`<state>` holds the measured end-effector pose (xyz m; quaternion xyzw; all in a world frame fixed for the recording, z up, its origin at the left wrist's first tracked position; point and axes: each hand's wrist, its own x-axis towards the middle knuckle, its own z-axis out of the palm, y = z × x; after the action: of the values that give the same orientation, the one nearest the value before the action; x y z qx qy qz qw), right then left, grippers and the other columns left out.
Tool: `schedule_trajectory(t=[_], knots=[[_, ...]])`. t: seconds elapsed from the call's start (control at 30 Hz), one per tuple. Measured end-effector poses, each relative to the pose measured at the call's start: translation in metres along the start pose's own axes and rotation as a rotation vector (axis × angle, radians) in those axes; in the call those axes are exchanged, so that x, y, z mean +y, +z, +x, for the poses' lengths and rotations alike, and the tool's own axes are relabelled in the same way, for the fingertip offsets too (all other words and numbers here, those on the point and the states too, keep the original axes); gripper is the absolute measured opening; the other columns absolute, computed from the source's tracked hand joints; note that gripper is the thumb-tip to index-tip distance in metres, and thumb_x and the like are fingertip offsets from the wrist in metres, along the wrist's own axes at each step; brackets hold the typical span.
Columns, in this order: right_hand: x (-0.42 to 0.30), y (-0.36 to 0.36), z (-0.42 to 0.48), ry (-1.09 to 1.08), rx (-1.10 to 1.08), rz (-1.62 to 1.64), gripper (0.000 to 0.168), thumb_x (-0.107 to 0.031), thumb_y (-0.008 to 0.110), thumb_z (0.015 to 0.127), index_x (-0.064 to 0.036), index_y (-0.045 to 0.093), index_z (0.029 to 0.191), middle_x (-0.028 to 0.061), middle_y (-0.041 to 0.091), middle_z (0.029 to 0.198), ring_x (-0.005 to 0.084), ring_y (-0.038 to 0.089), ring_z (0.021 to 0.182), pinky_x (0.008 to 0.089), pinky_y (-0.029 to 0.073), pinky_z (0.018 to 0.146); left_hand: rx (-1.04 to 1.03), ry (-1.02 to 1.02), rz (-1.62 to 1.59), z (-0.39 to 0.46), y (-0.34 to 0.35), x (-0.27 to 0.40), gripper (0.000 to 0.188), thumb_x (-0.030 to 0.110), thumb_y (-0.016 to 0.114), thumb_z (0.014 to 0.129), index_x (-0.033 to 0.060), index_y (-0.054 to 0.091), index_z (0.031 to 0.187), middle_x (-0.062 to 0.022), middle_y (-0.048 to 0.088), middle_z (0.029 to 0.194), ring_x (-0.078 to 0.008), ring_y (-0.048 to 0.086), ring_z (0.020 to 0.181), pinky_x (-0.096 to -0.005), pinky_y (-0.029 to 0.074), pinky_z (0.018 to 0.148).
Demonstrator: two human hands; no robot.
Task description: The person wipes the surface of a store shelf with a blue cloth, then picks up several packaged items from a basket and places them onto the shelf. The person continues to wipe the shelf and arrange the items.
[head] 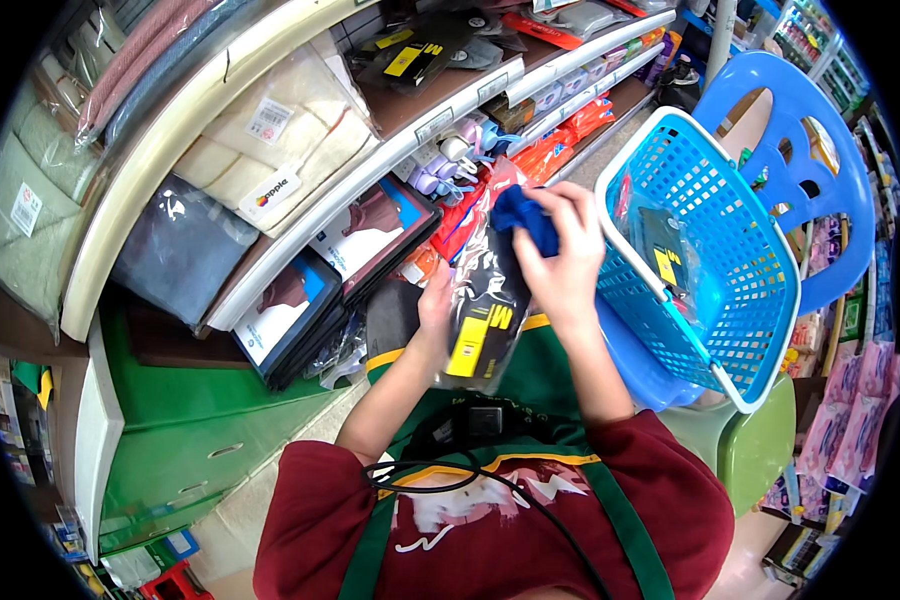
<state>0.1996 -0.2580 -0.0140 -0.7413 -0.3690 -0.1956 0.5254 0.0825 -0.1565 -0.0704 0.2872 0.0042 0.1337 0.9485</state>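
My left hand (433, 307) grips the left edge of a clear plastic package (487, 300) in front of my chest. Inside the package is a dark, folded item with a yellow label (471, 346) near its lower end. A crumpled dark blue cloth (529, 217) is pinched in the fingers of my right hand (566, 255), against the upper part of the package. Just right of that hand, a blue plastic basket (750, 247) with white rims holds a similar dark package (664, 251) with a yellow label.
The basket stands tilted on a blue plastic chair (784, 82), beside a green stool (757, 442). Shelves on the left carry bagged towels (285, 135), boxed garments (292, 307) and more dark packages (420, 52). Below them is a green cabinet (195, 435). A black cable (525, 499) hangs across my chest.
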Motion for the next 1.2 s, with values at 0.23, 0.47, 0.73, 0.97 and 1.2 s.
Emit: schedule_trajectory(t=[0.23, 0.47, 0.73, 0.97, 1.2], knots=[[-0.035, 0.007, -0.053, -0.254, -0.253, 0.115, 0.052, -0.008, 0.08, 0.055, -0.007, 0.066, 0.105, 0.0099, 0.057, 0.102, 0.0306, 0.058, 0.086, 0.0388, 0.051, 0.075, -0.042, 0.067, -0.251, 0.031, 0.011, 0.021, 0.058, 0.046, 0.037, 0.1, 0.0104, 0.037, 0.146, -0.0139, 0.049, 0.141, -0.0298, 0.052, 0.125, -0.0548, 0.038, 0.108], [-0.037, 0.002, -0.071, -0.274, -0.293, 0.236, 0.053, -0.006, 0.081, 0.051, -0.007, 0.068, 0.102, 0.0097, 0.058, 0.099, 0.0296, 0.059, 0.086, 0.038, 0.051, 0.073, 0.081, 0.066, -0.271, 0.03, 0.008, 0.019, 0.057, 0.047, 0.039, 0.099, 0.0096, 0.041, 0.142, -0.0195, 0.051, 0.137, -0.0385, 0.056, 0.118, -0.0572, 0.045, 0.1], [-0.022, 0.022, -0.005, -0.16, 0.053, 0.009, 0.046, -0.004, 0.077, 0.058, -0.009, 0.068, 0.103, 0.0116, 0.057, 0.1, 0.0327, 0.059, 0.091, 0.0403, 0.05, 0.079, 0.089, 0.016, 0.084, 0.01, 0.015, 0.005, 0.057, 0.047, 0.03, 0.103, 0.0096, 0.036, 0.146, -0.0101, 0.046, 0.142, -0.0226, 0.047, 0.13, -0.038, 0.036, 0.111], [-0.03, 0.013, -0.019, -0.193, -0.186, 0.066, 0.043, -0.007, 0.075, 0.061, -0.009, 0.066, 0.102, 0.0112, 0.057, 0.101, 0.0331, 0.058, 0.09, 0.0398, 0.05, 0.079, 0.06, 0.146, -0.091, 0.019, 0.003, 0.007, 0.054, 0.049, 0.031, 0.102, 0.0112, 0.046, 0.137, -0.0108, 0.057, 0.13, -0.024, 0.059, 0.115, -0.038, 0.046, 0.102], [-0.034, -0.031, -0.057, -0.133, -0.495, 0.314, 0.041, -0.007, 0.076, 0.058, -0.007, 0.068, 0.098, 0.0098, 0.058, 0.1, 0.0297, 0.06, 0.087, 0.0381, 0.05, 0.078, 0.123, 0.099, -0.28, 0.023, 0.024, 0.033, 0.056, 0.05, 0.04, 0.1, 0.0113, 0.043, 0.139, -0.0146, 0.055, 0.134, -0.0326, 0.059, 0.114, -0.0534, 0.048, 0.098]])
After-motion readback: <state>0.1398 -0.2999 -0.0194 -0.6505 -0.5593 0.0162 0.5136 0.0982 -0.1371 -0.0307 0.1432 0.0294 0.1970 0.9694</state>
